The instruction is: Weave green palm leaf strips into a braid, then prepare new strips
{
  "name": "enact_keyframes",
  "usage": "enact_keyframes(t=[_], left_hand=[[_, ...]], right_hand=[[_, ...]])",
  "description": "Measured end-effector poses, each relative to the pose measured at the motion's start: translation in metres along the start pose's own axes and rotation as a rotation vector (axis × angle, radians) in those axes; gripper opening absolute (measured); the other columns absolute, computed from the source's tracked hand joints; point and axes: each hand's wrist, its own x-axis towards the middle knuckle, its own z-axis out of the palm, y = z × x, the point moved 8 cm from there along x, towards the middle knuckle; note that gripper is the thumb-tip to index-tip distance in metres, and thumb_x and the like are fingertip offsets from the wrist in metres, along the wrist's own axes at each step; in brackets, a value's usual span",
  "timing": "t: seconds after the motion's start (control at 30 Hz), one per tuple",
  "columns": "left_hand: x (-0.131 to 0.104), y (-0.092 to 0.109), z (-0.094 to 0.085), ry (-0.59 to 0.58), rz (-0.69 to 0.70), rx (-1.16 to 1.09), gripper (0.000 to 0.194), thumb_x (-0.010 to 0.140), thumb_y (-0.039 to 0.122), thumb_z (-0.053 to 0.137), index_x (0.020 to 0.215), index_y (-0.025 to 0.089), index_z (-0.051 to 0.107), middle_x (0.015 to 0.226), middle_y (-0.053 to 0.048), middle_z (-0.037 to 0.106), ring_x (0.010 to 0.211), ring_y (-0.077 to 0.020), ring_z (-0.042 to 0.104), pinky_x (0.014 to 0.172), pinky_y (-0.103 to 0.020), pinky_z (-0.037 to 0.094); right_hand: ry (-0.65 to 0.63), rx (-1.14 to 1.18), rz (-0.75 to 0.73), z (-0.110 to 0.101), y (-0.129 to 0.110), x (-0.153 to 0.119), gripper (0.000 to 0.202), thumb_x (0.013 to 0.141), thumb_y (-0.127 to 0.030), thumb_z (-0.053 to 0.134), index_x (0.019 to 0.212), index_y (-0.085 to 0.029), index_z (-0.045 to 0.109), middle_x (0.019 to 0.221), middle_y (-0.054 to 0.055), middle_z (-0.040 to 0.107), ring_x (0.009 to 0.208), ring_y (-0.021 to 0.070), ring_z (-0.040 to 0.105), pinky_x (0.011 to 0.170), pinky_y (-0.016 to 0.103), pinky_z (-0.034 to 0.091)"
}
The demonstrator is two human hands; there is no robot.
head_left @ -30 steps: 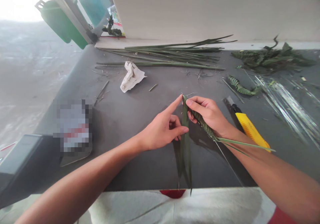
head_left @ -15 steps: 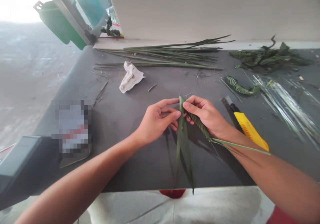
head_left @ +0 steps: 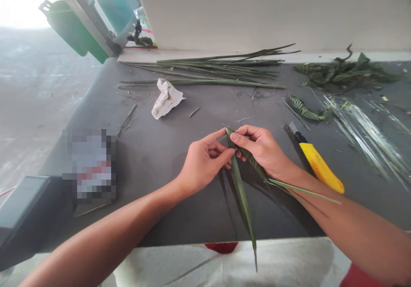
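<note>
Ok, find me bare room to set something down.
Free: the patch between the white paper and the left arm, and the front edge between that arm and the hanging leaf. Crowded: the right, with yellow knife and shiny strips; the back, with long leaves.

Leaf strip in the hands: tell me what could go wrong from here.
The strip trails past the near edge of the table in this view, so it could catch on clothing. If the right hand eases its grip, the braid might loosen. The knife lies close to the right arm, blade apparently out, so a careless reach could nick skin.
</note>
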Motion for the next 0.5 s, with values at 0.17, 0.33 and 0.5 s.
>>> enact_keyframes(t=[0.17,0.33,0.5], left_hand=[[-0.0016,0.001,0.0034,-0.035,0.03,0.077,0.062,0.084,0.021,0.072,0.144,0.017,0.056,0.068,0.004,0.069,0.055,-0.0108,0.067,0.057,-0.022,0.059],[-0.0011,0.0017,0.0067,-0.093,-0.003,0.067,0.066,0.084,0.02,0.07,0.148,0.014,0.051,0.068,0.003,0.069,0.053,-0.0112,0.067,0.055,-0.022,0.059],[0.0008,0.0036,0.009,-0.134,0.016,0.042,0.065,0.085,0.018,0.071,0.147,0.012,0.052,0.067,0.003,0.068,0.052,-0.0099,0.067,0.054,-0.019,0.058]], right_hand=[[0.027,-0.011,-0.03,-0.0003,-0.0037,-0.0015,0.033,0.075,-0.048,0.083,0.079,-0.019,0.068,0.055,-0.003,0.06,0.048,0.0107,0.053,0.049,0.026,0.043],[0.048,-0.009,-0.036,0.0008,-0.0041,-0.0022,0.032,0.075,-0.048,0.083,0.079,-0.019,0.068,0.053,-0.004,0.058,0.046,0.0106,0.052,0.048,0.026,0.043],[0.022,0.033,-0.033,0.0014,-0.0021,-0.001,0.03,0.076,-0.045,0.083,0.08,-0.018,0.07,0.054,-0.004,0.058,0.046,0.009,0.051,0.047,0.023,0.042]])
